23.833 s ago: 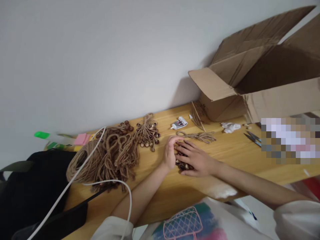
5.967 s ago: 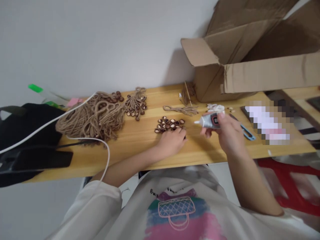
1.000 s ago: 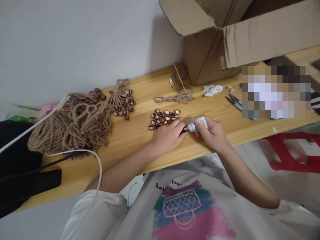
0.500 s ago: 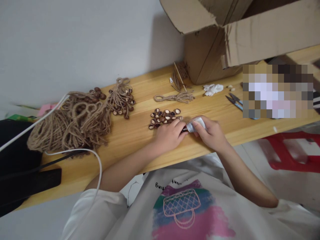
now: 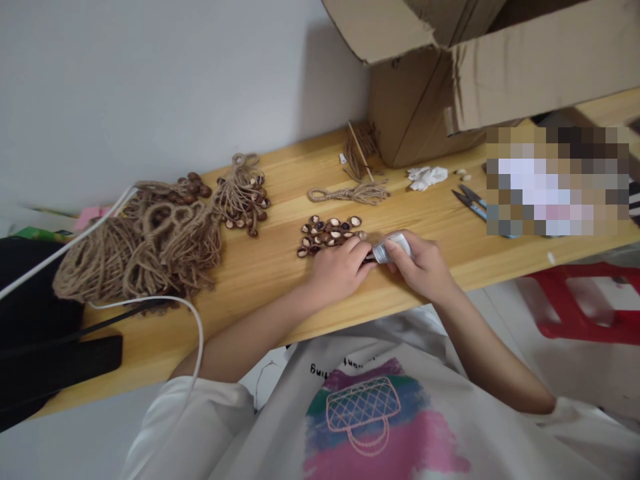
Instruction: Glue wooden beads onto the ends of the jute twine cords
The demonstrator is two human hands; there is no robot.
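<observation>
My right hand (image 5: 423, 267) is wrapped round a small whitish bottle (image 5: 393, 249), which lies tilted with its narrow end towards my left hand. My left hand (image 5: 340, 270) rests on the table with its fingers bent and closed. Something small and dark shows between its fingertips, at the bottle's end, but its kind is hidden. Just beyond my left hand lies a cluster of brown nut shells (image 5: 334, 230), several with pale insides facing up. A looped bundle of twine (image 5: 350, 193) lies behind them.
On the left are a large heap of twine (image 5: 145, 247) and a smaller twine bundle with nut shells (image 5: 243, 193). A cardboard box (image 5: 405, 107), crumpled tissue (image 5: 427, 177) and scissors (image 5: 473, 201) are towards the right. A white cable (image 5: 200, 333) crosses my left arm. A red stool (image 5: 565, 307) stands beside the table.
</observation>
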